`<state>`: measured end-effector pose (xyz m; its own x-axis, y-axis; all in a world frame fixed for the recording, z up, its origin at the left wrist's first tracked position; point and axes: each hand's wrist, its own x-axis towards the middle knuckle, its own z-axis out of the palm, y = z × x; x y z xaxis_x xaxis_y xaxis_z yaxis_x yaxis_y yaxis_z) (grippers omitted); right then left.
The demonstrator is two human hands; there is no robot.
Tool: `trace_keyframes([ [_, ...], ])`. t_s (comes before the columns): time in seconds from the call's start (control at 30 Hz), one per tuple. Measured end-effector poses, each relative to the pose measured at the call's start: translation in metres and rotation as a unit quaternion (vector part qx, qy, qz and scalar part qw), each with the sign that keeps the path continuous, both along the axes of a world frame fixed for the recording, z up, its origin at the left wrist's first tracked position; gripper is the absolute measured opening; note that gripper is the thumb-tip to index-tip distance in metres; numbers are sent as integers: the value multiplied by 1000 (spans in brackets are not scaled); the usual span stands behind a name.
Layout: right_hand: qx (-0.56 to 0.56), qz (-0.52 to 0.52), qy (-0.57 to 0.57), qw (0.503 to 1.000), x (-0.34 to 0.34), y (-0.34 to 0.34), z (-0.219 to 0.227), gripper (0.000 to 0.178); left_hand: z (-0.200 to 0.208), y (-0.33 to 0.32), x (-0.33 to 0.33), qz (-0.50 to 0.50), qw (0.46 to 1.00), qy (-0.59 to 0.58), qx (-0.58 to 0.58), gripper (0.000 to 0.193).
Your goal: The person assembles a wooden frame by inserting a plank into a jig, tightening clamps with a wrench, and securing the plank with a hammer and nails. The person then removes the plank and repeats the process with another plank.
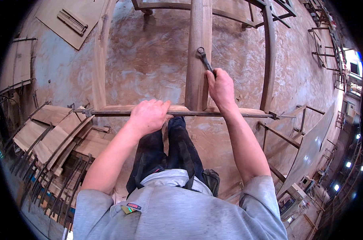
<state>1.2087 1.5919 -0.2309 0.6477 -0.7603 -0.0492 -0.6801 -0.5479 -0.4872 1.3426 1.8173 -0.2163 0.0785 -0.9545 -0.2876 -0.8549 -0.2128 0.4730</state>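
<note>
A wooden frame lies in front of me, with a left side piece (pixel 99 72), a right side piece (pixel 268 60) and a wide middle board (pixel 200 30). Along its near rail (pixel 245 110) runs a dark metal bar clamp (pixel 217 114), its ends reaching past both sides. My left hand (pixel 150 115) is closed over the rail and clamp, left of the middle board; its fingertips are partly hidden. In my right hand (pixel 221 89) is a dark ring spanner (pixel 205 60), held by its lower end. The spanner's ring lies over the middle board; whether it touches is unclear.
Wooden panels (pixel 43 142) stand in a rack of metal bars at the left. A flat board (pixel 75 24) with narrow strips on it lies at the far left. Metal stands (pixel 229 16) rise beyond the frame. At the right, a large sheet (pixel 309 148) leans beside a metal frame.
</note>
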Motion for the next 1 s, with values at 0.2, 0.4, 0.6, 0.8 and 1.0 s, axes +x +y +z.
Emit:
trace_keyframes([
  [0.2, 73, -82, 60, 992, 31, 1, 17, 41, -3, 1, 0, -8, 1000, -15, 17, 40],
  [0.4, 17, -47, 82, 995, 44, 2, 14, 42, -2, -2, 1, -13, 1000, -13, 16, 38],
  [0.6, 24, 8, 110, 994, 44, -3, 23, 39, -3, 0, 0, -12, 1000, -18, -1, 37],
  [0.8, 33, 54, 106, 992, 38, -12, 18, 40, 1, -2, 0, -17, 1000, -17, -6, 38],
  [1.0, 33, 17, 172, 984, 41, -13, 33, 47, 3, -2, 2, -12, 1000, -5, -1, 35],
])
